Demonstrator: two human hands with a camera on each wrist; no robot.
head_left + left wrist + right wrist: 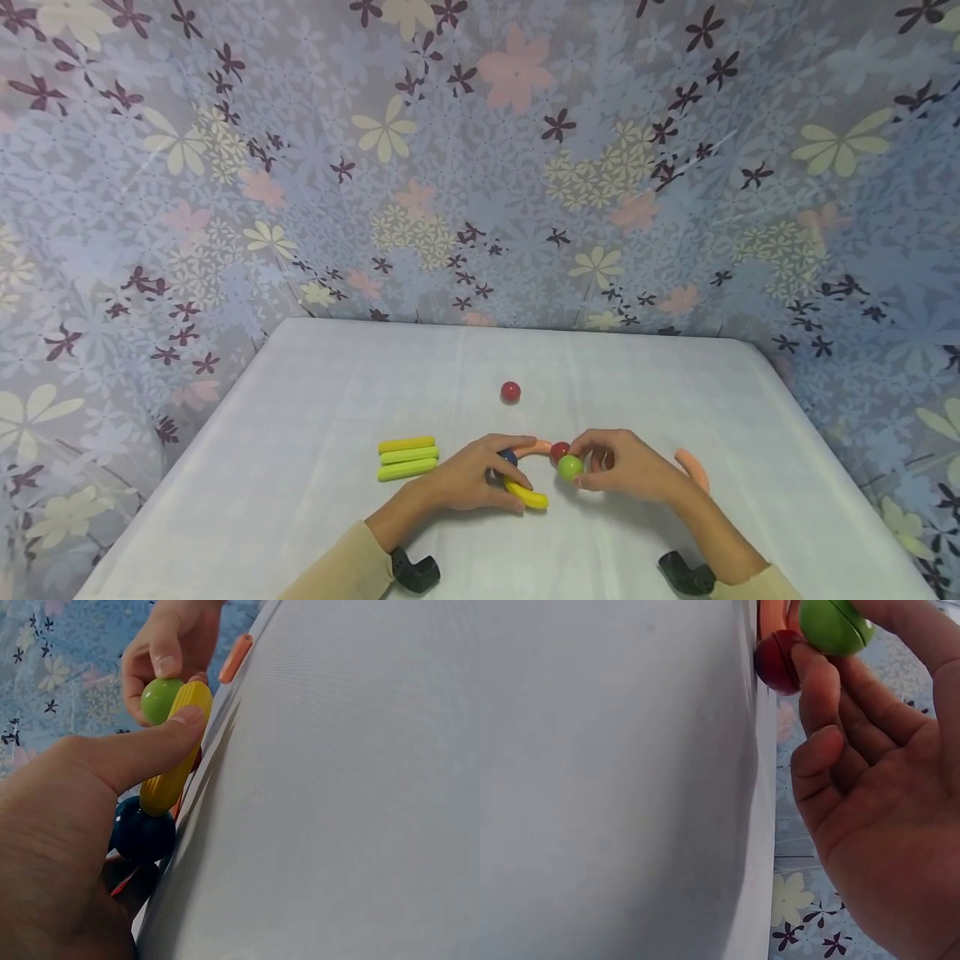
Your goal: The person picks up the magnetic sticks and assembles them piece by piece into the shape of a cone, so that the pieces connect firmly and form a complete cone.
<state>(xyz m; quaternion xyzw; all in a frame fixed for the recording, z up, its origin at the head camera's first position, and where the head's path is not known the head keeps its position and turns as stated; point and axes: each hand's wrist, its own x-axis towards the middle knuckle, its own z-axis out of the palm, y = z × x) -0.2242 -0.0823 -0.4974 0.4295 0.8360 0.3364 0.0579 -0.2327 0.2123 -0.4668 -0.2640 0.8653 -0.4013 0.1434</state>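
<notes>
My left hand (pixel 476 477) pinches a short curved yellow stick (pixel 532 498) with a ridged surface. In the left wrist view, a dark blue ball (pixel 146 832) sits at the lower end of this yellow stick (pixel 176 754), close to the fingers. From the blue ball a curved orange stick (pixel 534 448) reaches across to a shiny red ball (pixel 560 451). My right hand (pixel 633 468) holds a bright green ball (pixel 570 468) between thumb and fingers. In the right wrist view, the red ball (pixel 776 664) lies beside the fingertips, just below the green ball (pixel 834 628).
Another red ball (pixel 511 392) lies farther back on the white table (pixel 337 375). One yellow stick (pixel 407 444) and two lime sticks (pixel 408 469) form a row at left. Past the right wrist rests a curved orange stick (pixel 691 467). Floral cloth (pixel 480 167) hangs behind.
</notes>
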